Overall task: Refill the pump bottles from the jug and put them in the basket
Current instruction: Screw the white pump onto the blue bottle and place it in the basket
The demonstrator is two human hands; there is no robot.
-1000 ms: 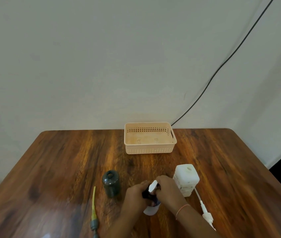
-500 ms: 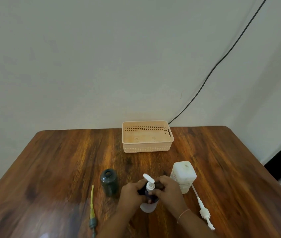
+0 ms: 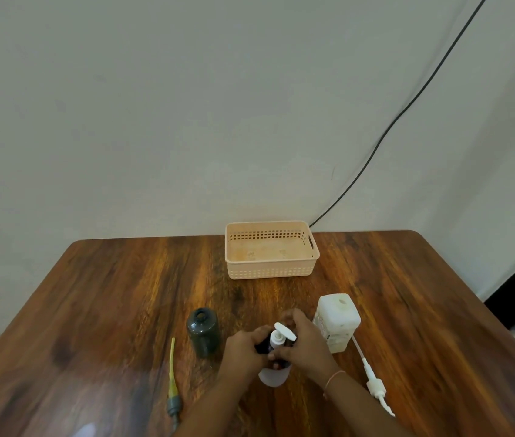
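A dark pump bottle with a white label [image 3: 273, 373] stands near the table's front edge, its white pump head [image 3: 281, 334] on top. My left hand [image 3: 243, 351] grips the bottle's shoulder from the left. My right hand [image 3: 305, 342] holds the pump collar from the right. An open dark green bottle [image 3: 203, 331] stands to the left with no pump in it. A white square jug-like bottle [image 3: 338, 320] stands to the right, uncapped. The peach basket [image 3: 270, 272] sits empty at the table's far edge.
A yellow-tubed grey pump [image 3: 172, 383] lies on the wooden table [image 3: 108, 310] at the front left. A white pump with its tube [image 3: 372, 380] lies at the front right. A black cable [image 3: 391, 127] runs down the wall behind the basket.
The pump head has turned between the frames and now points right and away. Both hands stay closed around the dark bottle's neck. The camera view has shifted slightly.
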